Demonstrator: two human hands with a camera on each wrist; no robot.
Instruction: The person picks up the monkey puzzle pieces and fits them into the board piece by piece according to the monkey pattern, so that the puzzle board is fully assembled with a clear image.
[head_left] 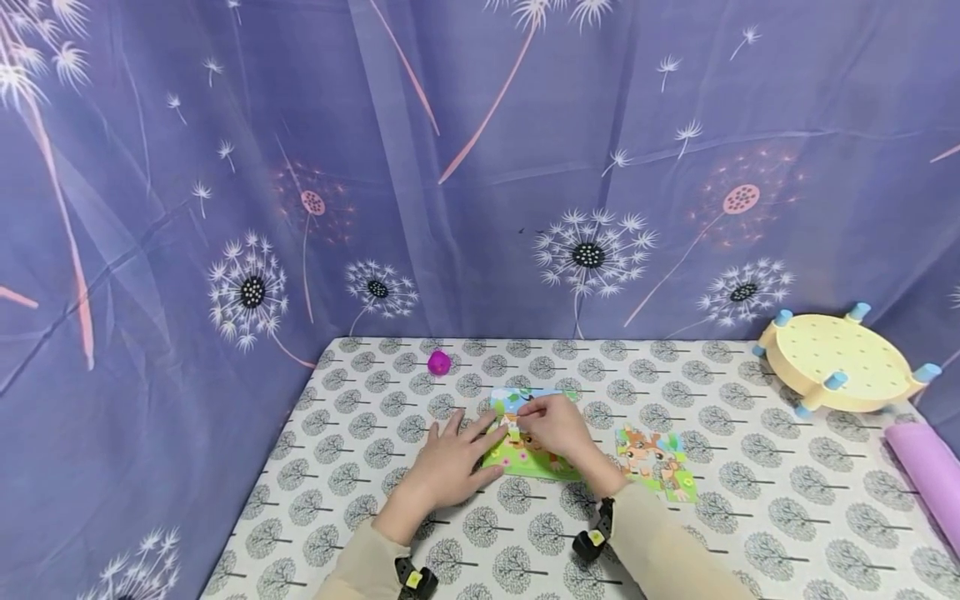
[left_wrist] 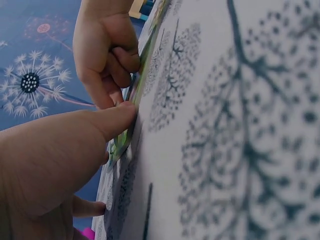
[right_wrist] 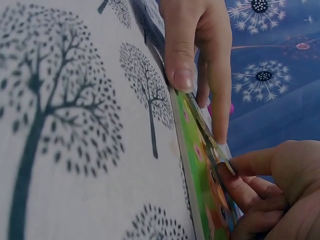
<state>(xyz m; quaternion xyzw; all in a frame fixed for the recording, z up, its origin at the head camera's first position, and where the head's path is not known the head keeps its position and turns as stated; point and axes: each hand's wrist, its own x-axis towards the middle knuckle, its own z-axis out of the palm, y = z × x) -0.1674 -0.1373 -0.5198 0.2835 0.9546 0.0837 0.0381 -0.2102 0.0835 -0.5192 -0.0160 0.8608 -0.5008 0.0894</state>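
Observation:
A jigsaw puzzle board (head_left: 517,463) with a bright animal picture and a green lower border lies on the table, partly hidden by both hands. My left hand (head_left: 450,468) is spread at its left side, the fingers straight, with fingertips over the left edge. Over the middle of the board, my right hand (head_left: 557,427) pinches a thin puzzle piece (right_wrist: 228,166) between thumb and index finger. That piece is tilted close over the picture, near the left fingertips. To the right of the right wrist lie several puzzle pieces (head_left: 654,463) grouped into a picture of brown animals.
A small magenta object (head_left: 438,362) sits near the table's back edge. At the back right, a pale yellow oval stool-like thing (head_left: 840,358) lies with blue-tipped legs upward. A lilac roll (head_left: 926,479) lies at the right edge. A purple dandelion curtain (head_left: 480,208) hangs behind the table.

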